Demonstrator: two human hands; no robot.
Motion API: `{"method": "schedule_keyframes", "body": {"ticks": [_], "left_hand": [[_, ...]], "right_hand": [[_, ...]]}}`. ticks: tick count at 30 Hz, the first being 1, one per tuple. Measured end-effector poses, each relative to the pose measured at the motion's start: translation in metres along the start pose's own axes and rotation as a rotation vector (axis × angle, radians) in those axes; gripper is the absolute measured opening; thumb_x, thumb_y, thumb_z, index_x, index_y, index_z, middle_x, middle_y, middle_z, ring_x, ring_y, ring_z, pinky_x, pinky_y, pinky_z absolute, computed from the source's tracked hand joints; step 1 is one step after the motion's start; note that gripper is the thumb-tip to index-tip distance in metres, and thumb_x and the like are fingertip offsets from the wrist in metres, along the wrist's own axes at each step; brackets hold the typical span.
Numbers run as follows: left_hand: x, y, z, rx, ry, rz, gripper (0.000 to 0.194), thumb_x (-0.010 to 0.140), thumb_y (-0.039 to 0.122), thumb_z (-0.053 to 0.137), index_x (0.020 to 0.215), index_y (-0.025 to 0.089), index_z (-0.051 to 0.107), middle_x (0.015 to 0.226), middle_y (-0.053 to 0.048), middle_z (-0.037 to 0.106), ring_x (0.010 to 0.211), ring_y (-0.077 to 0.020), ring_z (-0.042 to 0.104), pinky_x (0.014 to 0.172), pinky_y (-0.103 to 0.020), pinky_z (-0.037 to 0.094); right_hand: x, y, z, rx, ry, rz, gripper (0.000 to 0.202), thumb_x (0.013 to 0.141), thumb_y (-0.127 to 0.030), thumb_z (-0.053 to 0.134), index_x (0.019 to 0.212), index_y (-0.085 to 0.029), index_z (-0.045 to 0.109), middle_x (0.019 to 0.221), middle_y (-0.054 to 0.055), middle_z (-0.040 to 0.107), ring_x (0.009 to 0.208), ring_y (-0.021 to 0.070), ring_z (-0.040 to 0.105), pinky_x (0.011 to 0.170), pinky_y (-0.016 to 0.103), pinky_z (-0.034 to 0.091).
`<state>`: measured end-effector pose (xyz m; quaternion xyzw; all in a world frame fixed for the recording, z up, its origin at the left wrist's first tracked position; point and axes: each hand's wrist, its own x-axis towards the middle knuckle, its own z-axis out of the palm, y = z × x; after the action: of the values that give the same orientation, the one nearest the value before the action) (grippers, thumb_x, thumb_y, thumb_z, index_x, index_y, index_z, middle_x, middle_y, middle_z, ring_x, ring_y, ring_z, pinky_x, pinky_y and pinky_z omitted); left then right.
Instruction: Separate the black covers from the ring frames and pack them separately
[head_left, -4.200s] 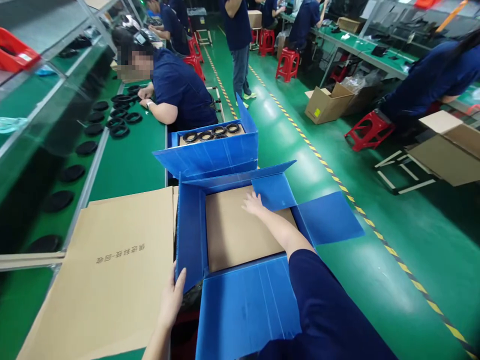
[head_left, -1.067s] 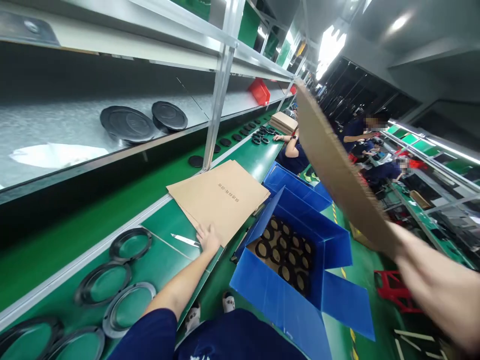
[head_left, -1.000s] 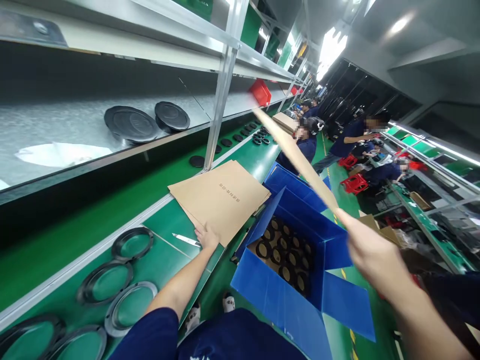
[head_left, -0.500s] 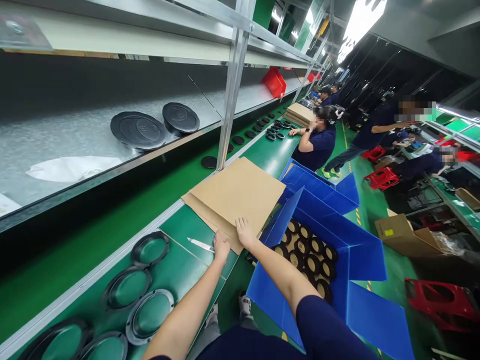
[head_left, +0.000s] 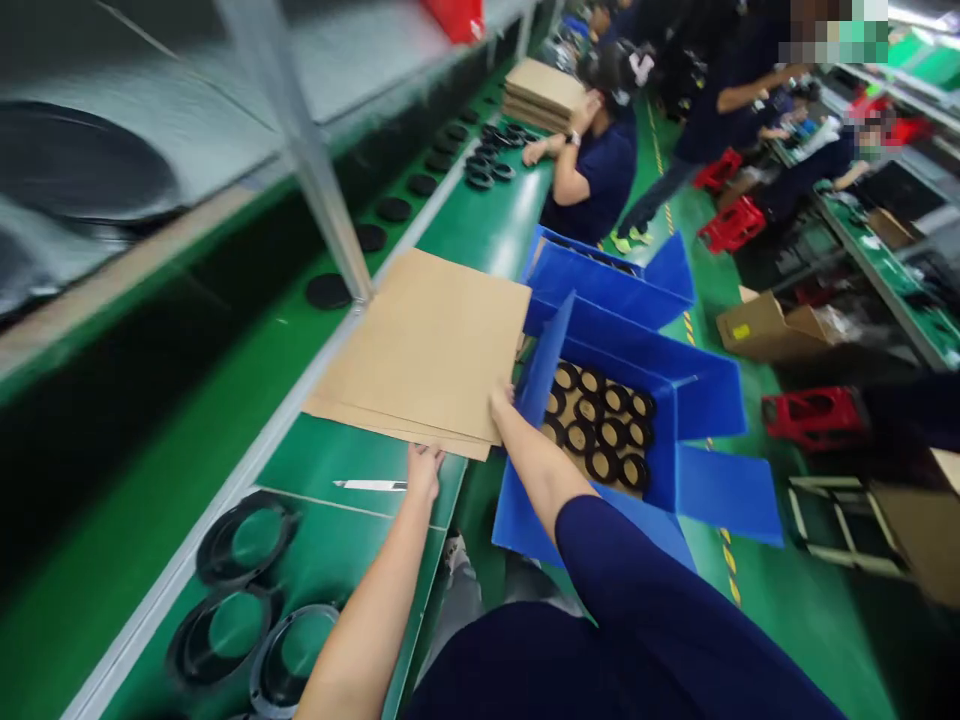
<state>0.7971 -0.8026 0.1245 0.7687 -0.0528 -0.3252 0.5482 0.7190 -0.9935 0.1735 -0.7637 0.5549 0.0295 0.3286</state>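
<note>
A stack of thin brown cardboard sheets (head_left: 424, 345) lies on the green bench, its edges slightly out of line. At the near edge, my left hand (head_left: 425, 468) has its fingers closed on the sheets. My right hand (head_left: 502, 398) grips their right edge, with part of its fingers hidden. A slim knife with a pale blade (head_left: 370, 485) lies on the bench, its right end close to my left wrist. Several black rings (head_left: 246, 540) rest on the bench at the lower left.
Right of the bench stands an open blue box (head_left: 709, 490) holding several black round parts (head_left: 613, 433) on cardboard. Another blue box (head_left: 615, 285) is behind it. A metal post (head_left: 311, 170) rises at the bench's back edge. A co-worker (head_left: 600, 150) sits farther along.
The view has swung down and right. My right hand has shifted from the sheets' near edge to their right edge. The sheets now lie more evenly stacked.
</note>
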Motion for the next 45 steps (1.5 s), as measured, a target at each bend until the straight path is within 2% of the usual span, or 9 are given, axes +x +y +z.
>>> {"method": "schedule_keyframes", "body": {"ticks": [6,9,13,16,21,26,34,39,45], "left_hand": [[0.013,0.018,0.019,-0.188,-0.096,-0.171,0.048,0.088,0.007,0.055,0.135,0.018,0.049,0.122,-0.014,0.065,0.108,-0.0192,0.069,0.103,-0.043,0.056],[0.006,0.019,0.024,-0.245,-0.064,-0.210,0.052,0.088,0.008,0.057,0.138,0.017,0.047,0.123,-0.015,0.065,0.104,-0.0187,0.070,0.102,-0.041,0.057],[-0.019,0.013,0.023,-0.245,0.016,-0.194,0.044,0.086,0.007,0.061,0.129,0.016,0.055,0.115,-0.012,0.068,0.098,-0.0161,0.072,0.104,-0.039,0.055],[-0.049,0.001,0.015,-0.196,0.078,-0.171,0.029,0.085,0.009,0.064,0.113,0.013,0.062,0.103,-0.009,0.069,0.089,-0.0144,0.072,0.106,-0.040,0.054],[-0.113,-0.024,0.014,-0.074,0.150,-0.146,0.024,0.079,0.021,0.073,0.101,0.015,0.066,0.094,-0.004,0.070,0.084,-0.0138,0.070,0.107,-0.042,0.052],[-0.180,-0.053,0.044,0.032,0.084,-0.209,0.045,0.062,0.040,0.086,0.094,0.013,0.071,0.089,-0.009,0.073,0.086,-0.0244,0.073,0.098,-0.050,0.057],[-0.258,-0.093,0.037,0.255,0.044,-0.356,0.068,0.053,0.064,0.084,0.100,0.016,0.071,0.103,-0.013,0.077,0.101,-0.0332,0.073,0.098,-0.047,0.057],[-0.269,-0.102,0.015,0.372,0.124,-0.409,0.072,0.057,0.069,0.076,0.105,0.016,0.069,0.110,-0.017,0.075,0.105,-0.0340,0.072,0.094,-0.044,0.059],[-0.296,-0.119,0.038,0.459,0.086,-0.379,0.053,0.071,0.058,0.067,0.104,0.017,0.072,0.107,-0.015,0.075,0.102,-0.0303,0.072,0.090,-0.040,0.057]], "right_hand": [[-0.008,0.014,0.012,0.182,0.031,0.162,0.063,0.109,-0.034,0.031,0.161,-0.002,0.017,0.164,0.030,0.023,0.151,0.0369,0.029,0.116,0.062,0.036],[-0.064,0.029,0.028,0.271,0.015,-0.134,0.072,0.103,-0.035,0.046,0.162,-0.005,0.018,0.168,0.024,0.017,0.156,0.0352,0.015,0.123,0.058,0.028],[-0.151,0.079,0.033,0.482,0.056,-0.791,0.049,0.102,-0.033,0.048,0.149,-0.017,0.049,0.155,0.015,0.046,0.147,0.0244,0.038,0.122,0.045,0.035],[-0.176,0.142,0.012,0.550,0.150,-0.862,0.034,0.104,-0.026,0.044,0.131,-0.021,0.065,0.134,0.011,0.064,0.129,0.0200,0.055,0.114,0.039,0.045],[-0.116,0.259,-0.035,0.326,0.133,-0.078,0.034,0.103,-0.020,0.039,0.119,-0.020,0.069,0.125,0.010,0.067,0.125,0.0207,0.058,0.112,0.037,0.045],[-0.015,0.318,-0.037,0.212,-0.014,0.195,0.045,0.097,-0.027,0.056,0.140,-0.016,0.058,0.145,0.016,0.052,0.126,0.0262,0.059,0.107,0.037,0.049],[0.095,0.343,-0.027,0.086,-0.195,0.410,0.072,0.107,-0.054,0.023,0.165,-0.027,-0.010,0.168,0.024,0.006,0.127,0.0301,0.061,0.101,0.046,0.052],[0.109,0.345,-0.024,0.029,-0.342,0.296,0.091,0.098,-0.073,0.038,0.165,-0.032,-0.008,0.159,0.024,0.033,0.129,0.0340,0.059,0.101,0.047,0.051],[0.089,0.344,0.010,-0.227,-0.372,0.122,0.105,0.084,-0.076,0.059,0.165,-0.031,0.009,0.152,0.032,0.034,0.125,0.0431,0.062,0.093,0.053,0.053]]}}
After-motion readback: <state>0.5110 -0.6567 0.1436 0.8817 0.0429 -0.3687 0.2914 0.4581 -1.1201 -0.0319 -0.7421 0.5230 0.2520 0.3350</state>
